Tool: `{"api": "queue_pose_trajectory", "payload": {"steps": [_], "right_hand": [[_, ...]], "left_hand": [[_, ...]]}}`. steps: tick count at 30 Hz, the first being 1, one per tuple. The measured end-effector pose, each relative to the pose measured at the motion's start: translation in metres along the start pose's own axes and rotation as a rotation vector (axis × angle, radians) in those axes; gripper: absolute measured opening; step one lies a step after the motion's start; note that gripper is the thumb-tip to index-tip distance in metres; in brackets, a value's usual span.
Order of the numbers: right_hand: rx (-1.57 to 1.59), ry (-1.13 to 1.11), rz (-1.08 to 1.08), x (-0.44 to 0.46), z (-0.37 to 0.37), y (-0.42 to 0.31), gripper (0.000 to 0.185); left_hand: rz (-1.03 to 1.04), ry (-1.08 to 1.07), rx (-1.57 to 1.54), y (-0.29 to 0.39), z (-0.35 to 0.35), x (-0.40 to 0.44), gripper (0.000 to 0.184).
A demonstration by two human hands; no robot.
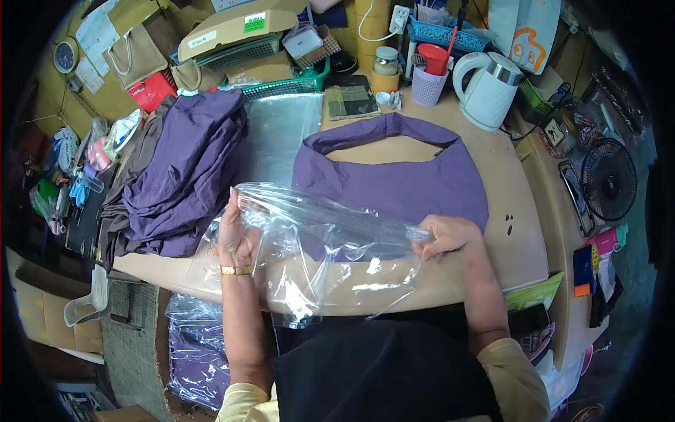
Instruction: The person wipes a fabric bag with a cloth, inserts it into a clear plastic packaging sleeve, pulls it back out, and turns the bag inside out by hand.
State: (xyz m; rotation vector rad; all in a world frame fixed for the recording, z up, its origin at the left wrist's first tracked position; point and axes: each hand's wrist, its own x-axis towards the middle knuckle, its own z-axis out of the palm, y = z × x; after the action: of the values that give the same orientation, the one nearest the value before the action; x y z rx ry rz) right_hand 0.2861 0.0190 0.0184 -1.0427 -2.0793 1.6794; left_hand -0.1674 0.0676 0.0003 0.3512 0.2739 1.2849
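Note:
A clear plastic bag [302, 225] is stretched between my two hands above the table's front edge. My left hand [238, 235], with a gold band at the wrist, holds the bag's left end, its fingers partly behind the film. On the other side my right hand [450, 235] is closed in a fist around the gathered right end. Behind the bag lies a purple shoulder bag [394, 183], flat on the table with its strap loop away from me. The plastic overlaps its lower left part.
Purple fabric pieces [183, 169] are heaped at the left. Flat clear plastic sheets [281, 133] lie beside them. A white kettle [490, 91] and a lilac cup [429, 86] stand at the back right. Below left, a box holds wrapped purple goods [197, 359].

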Motion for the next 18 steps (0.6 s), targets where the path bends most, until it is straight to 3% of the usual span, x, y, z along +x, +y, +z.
{"api": "queue_pose_trajectory", "payload": {"steps": [1, 2, 3, 4, 5, 7, 8, 9, 10, 11, 12, 13, 14, 15, 17, 18], "right_hand": [[0.046, -0.09, 0.102, -0.001, 0.006, -0.01, 0.023], [0.15, 0.183, -0.06, -0.004, 0.007, 0.012, 0.02], [0.151, 0.186, -0.061, 0.001, 0.007, 0.018, 0.02], [0.525, 0.394, -0.371, 0.007, 0.007, 0.02, 0.025], [0.898, 0.597, -0.686, 0.012, 0.006, 0.023, 0.031], [1.042, 0.495, -0.709, 0.008, 0.004, 0.023, 0.038], [1.123, 0.498, -0.444, 0.002, 0.008, 0.014, 0.035], [1.19, 0.496, -0.175, -0.002, 0.011, 0.009, 0.033], [1.191, 0.498, -0.173, -0.001, 0.01, 0.01, 0.033], [0.776, 0.235, -0.142, 0.001, 0.008, 0.011, 0.032], [0.355, -0.023, -0.109, 0.004, 0.005, 0.012, 0.031], [-0.072, -0.274, -0.073, 0.006, 0.003, 0.011, 0.031], [0.08, -0.093, -0.221, 0.001, 0.006, 0.01, 0.032], [0.082, -0.094, -0.222, 0.001, 0.011, 0.01, 0.032], [1.094, 0.722, -0.416, 0.005, 0.021, 0.008, 0.039], [0.994, 0.529, -0.655, 0.008, 0.007, 0.027, 0.048]], "left_hand": [[-0.002, 0.0, 0.001, 0.001, 0.002, -0.002, 0.036], [-0.073, 0.059, 0.146, 0.002, 0.006, -0.007, 0.036], [-0.143, 0.116, 0.292, 0.002, 0.007, -0.012, 0.036], [-0.122, 0.213, 0.759, 0.0, 0.007, -0.022, 0.036], [-0.123, 0.211, 0.761, -0.001, 0.007, -0.021, 0.036], [-0.51, -0.412, 1.339, -0.007, 0.013, -0.018, 0.036], [-0.383, -0.292, 1.243, -0.004, 0.005, -0.019, 0.035], [-0.384, -0.293, 1.241, 0.0, -0.002, -0.016, 0.035], [-0.152, -0.117, 0.805, 0.003, -0.002, -0.01, 0.033], [0.071, 0.054, 0.363, 0.004, -0.001, -0.005, 0.032], [0.072, 0.053, 0.362, 0.003, -0.001, 0.001, 0.032], [-0.069, -0.229, 0.14, 0.002, 0.0, 0.006, 0.03], [-0.213, -0.504, -0.087, 0.001, -0.001, 0.009, 0.028], [-0.213, -0.502, -0.086, 0.004, -0.011, 0.006, 0.028], [-0.122, -0.027, 0.965, 0.009, -0.01, -0.013, 0.025], [-0.196, -0.153, 1.217, -0.002, 0.011, -0.037, 0.024]]}}
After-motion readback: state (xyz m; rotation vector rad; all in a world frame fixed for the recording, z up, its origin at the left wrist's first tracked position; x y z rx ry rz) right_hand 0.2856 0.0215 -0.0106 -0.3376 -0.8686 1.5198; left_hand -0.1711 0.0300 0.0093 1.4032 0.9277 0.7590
